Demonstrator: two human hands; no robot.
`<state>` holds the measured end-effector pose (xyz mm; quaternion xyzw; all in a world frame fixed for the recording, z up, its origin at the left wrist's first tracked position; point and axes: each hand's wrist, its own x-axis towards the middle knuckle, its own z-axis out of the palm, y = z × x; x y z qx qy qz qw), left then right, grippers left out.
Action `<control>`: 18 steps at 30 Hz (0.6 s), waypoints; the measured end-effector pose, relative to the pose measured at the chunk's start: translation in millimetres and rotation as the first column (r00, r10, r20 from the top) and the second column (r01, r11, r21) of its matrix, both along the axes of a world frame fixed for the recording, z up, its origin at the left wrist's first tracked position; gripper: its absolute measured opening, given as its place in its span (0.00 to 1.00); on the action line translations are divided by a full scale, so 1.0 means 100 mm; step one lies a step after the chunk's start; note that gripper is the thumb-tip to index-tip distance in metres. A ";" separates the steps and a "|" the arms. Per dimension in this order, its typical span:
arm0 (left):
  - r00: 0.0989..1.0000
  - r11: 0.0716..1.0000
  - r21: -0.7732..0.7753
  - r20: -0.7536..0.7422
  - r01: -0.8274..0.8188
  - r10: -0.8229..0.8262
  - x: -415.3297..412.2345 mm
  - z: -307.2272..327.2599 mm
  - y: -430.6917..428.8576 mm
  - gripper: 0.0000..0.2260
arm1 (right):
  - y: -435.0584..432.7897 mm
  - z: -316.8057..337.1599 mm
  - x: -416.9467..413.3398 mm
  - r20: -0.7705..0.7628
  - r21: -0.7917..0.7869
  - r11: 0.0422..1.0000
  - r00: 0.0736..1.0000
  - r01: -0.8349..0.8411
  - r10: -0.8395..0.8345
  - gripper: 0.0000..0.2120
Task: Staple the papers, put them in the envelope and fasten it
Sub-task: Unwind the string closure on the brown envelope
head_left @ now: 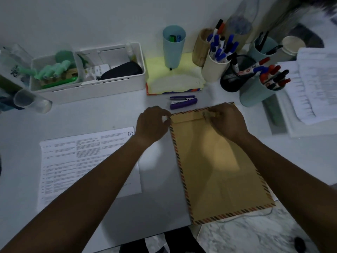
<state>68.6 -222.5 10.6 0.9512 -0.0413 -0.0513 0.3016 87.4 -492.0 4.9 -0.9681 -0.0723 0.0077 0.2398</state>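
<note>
- The envelope (217, 161) lies flat on the tabletop (158, 207); the papers (73, 161) lie at its 9 o'clock.
- Left hand (153, 123) pinches its top-left corner; right hand (226, 119) presses the flap, fingers closed.
- Risk: fastening now would likely leave the papers outside, apparently unstapled; the stapler (183, 103) sits at 12 o'clock.

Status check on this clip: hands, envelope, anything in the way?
Both hands, left and right, at the envelope top flap. Papers lie outside, left. Stapler idle beyond. Nothing blocking.

Along the back of the table (91, 26) stand a white organiser box (109, 88), a pale blue cup (174, 52), a yellow notepad (173, 77) and several cups of markers (218, 52).
</note>
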 end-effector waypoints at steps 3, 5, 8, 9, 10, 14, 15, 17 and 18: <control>0.996 0.996 0.024 0.018 0.083 -0.084 0.07 -0.10 -0.34 0.14 | -0.16 -0.09 -0.09 -0.031 -0.049 0.999 0.999 0.013 -0.014 0.13; 0.990 0.985 0.112 0.040 0.131 -0.137 0.11 -0.18 -0.51 0.15 | -0.21 -0.15 -0.13 -0.018 -0.050 0.999 1.000 -0.007 0.006 0.13; 0.982 0.968 0.193 0.075 0.158 -0.175 0.12 -0.25 -0.67 0.15 | -0.18 -0.23 -0.18 0.028 -0.037 0.998 0.998 -0.049 0.050 0.09; 0.981 0.970 0.185 0.084 0.157 -0.175 0.12 -0.27 -0.70 0.15 | -0.16 -0.27 -0.19 0.035 -0.033 0.998 0.998 -0.046 0.047 0.09; 0.980 0.972 0.170 0.093 0.160 -0.177 0.11 -0.29 -0.72 0.14 | -0.13 -0.29 -0.21 0.039 -0.025 0.999 0.999 -0.030 0.031 0.09; 0.981 0.982 0.082 0.082 0.169 -0.175 0.12 -0.38 -0.73 0.09 | -0.02 -0.23 -0.26 0.002 0.006 0.998 0.998 0.070 -0.070 0.10; 0.985 0.987 0.043 0.068 0.155 -0.157 0.13 -0.39 -0.73 0.09 | 0.00 -0.21 -0.24 -0.008 0.006 0.997 0.997 0.082 -0.082 0.10; 0.993 0.993 -0.048 0.045 0.109 -0.107 0.15 -0.38 -0.73 0.10 | 0.04 -0.19 -0.21 -0.045 0.018 0.994 0.993 0.110 -0.109 0.10; 0.996 0.992 -0.099 0.030 0.081 -0.079 0.15 -0.35 -0.73 0.12 | 0.05 -0.20 -0.19 -0.062 0.022 0.992 0.990 0.126 -0.124 0.10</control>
